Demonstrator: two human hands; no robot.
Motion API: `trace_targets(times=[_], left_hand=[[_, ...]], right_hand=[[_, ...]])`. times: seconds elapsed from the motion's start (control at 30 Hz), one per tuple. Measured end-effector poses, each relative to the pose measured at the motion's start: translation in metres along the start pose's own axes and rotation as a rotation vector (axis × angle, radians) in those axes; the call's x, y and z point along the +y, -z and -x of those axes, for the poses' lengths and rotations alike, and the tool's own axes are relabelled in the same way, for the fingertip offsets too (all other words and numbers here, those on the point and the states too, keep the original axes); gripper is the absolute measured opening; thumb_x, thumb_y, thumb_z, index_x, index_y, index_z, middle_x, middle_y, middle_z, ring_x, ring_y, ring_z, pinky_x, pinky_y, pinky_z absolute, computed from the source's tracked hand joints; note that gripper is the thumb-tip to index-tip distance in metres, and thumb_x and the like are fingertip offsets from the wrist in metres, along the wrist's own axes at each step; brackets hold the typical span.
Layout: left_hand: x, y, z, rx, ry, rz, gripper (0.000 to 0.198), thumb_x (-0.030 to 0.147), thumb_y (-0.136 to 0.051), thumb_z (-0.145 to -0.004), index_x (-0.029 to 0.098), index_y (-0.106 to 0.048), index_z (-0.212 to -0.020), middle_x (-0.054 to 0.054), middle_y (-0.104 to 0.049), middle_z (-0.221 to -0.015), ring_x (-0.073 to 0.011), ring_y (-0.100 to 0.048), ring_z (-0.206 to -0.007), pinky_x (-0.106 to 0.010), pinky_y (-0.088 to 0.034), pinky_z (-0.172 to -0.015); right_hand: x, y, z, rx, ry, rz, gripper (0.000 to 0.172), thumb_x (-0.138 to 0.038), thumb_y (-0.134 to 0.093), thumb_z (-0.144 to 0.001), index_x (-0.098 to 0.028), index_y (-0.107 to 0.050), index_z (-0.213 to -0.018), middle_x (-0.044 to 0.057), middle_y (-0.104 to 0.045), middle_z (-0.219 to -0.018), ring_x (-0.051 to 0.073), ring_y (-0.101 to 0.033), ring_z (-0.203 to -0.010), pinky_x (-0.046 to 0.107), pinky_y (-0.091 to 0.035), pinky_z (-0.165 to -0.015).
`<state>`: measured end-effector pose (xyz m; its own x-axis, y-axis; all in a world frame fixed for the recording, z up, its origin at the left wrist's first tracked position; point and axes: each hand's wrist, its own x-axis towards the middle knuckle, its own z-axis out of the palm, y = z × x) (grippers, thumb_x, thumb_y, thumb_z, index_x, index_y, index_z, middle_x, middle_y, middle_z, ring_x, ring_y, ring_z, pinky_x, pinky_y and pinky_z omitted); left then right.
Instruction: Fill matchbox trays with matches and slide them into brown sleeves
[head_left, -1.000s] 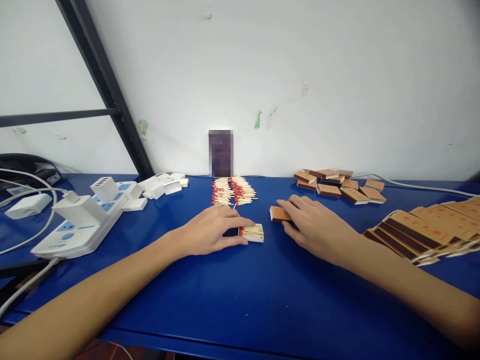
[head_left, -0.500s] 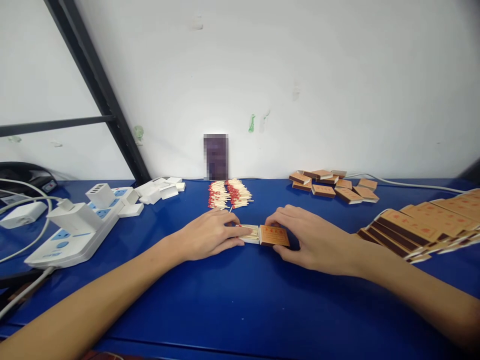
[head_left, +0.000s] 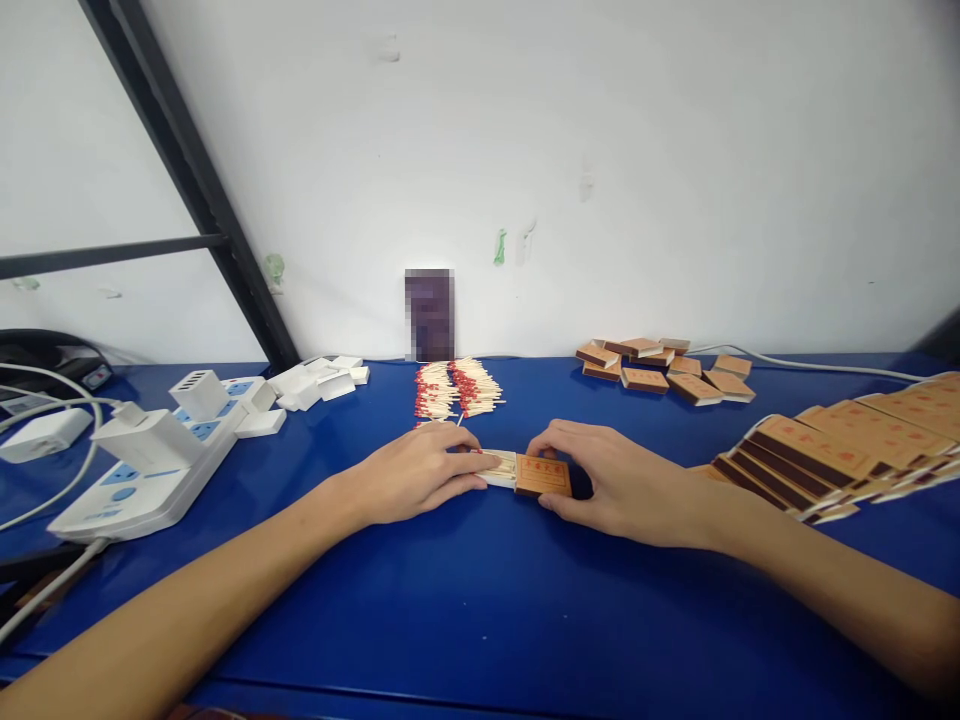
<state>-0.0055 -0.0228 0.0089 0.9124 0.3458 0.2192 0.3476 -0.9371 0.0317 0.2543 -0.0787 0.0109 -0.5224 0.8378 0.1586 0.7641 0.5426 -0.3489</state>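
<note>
My left hand [head_left: 431, 470] grips a white matchbox tray [head_left: 501, 481] by its left end, with a finger over the matches [head_left: 506, 466] inside. A brown matchbox sleeve [head_left: 541, 476] is pinched between the thumb and fingers of my right hand [head_left: 611, 485]. Tray and sleeve lie in line on the blue table [head_left: 480, 600], and the tray's right end meets the sleeve's mouth. How far it reaches inside is hidden. Beyond my left hand lie two piles of red-tipped matches, a left pile [head_left: 435, 391] and a right pile [head_left: 478, 388].
Several brown matchboxes [head_left: 646, 381] lie loosely at the back right, and a row of flattened-looking sleeves [head_left: 825, 440] fans out at the right. White trays [head_left: 315, 382] are heaped at the back left beside a power strip [head_left: 161, 490] with chargers. A blurred dark panel [head_left: 430, 315] leans on the wall.
The sleeve in my right hand has shifted slightly left against the tray. My left hand stays nearly in place. The whole view has drifted a little.
</note>
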Motion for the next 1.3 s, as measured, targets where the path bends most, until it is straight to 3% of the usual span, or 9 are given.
trace_targets(times=[0.37, 0.77, 1.1, 1.3], left_hand=[[0.002, -0.002, 0.0, 0.039, 0.019, -0.021, 0.035, 0.029, -0.039, -0.101, 0.02, -0.06, -0.127, -0.011, -0.062, -0.115, -0.0203, -0.061, -0.098, -0.033, -0.052, -0.083], [0.007, 0.002, 0.001, 0.043, 0.029, 0.035, 0.034, 0.028, -0.039, -0.101, 0.021, -0.06, -0.127, -0.011, -0.059, -0.115, -0.0174, -0.064, -0.092, -0.031, -0.055, -0.08], [0.014, 0.0, 0.001, 0.063, 0.023, 0.064, 0.035, 0.027, -0.04, -0.101, 0.023, -0.056, -0.131, -0.011, -0.059, -0.118, -0.0181, -0.064, -0.096, -0.033, -0.055, -0.082], [0.018, -0.006, 0.0, 0.16, 0.092, 0.273, 0.062, 0.041, -0.06, -0.09, 0.028, -0.036, -0.146, -0.004, -0.063, -0.103, -0.0158, -0.062, -0.085, -0.031, -0.054, -0.078]], right_hand=[[-0.002, 0.004, -0.002, -0.035, -0.148, -0.034, 0.039, -0.048, -0.058, -0.084, -0.021, -0.061, -0.112, 0.007, -0.063, -0.097, 0.024, -0.058, -0.085, 0.035, -0.045, -0.072], [-0.001, 0.003, -0.002, -0.027, -0.161, -0.095, 0.038, -0.046, -0.058, -0.085, -0.022, -0.06, -0.114, 0.005, -0.059, -0.094, 0.021, -0.054, -0.082, 0.033, -0.041, -0.068], [-0.004, 0.0, -0.003, -0.02, -0.123, -0.277, 0.035, -0.047, -0.06, -0.087, -0.023, -0.059, -0.113, 0.002, -0.06, -0.089, 0.016, -0.052, -0.072, 0.03, -0.043, -0.065], [-0.013, -0.005, -0.002, 0.036, 0.003, -0.211, 0.024, -0.034, -0.064, -0.085, -0.022, -0.059, -0.105, 0.002, -0.059, -0.093, 0.016, -0.052, -0.075, 0.031, -0.042, -0.067]])
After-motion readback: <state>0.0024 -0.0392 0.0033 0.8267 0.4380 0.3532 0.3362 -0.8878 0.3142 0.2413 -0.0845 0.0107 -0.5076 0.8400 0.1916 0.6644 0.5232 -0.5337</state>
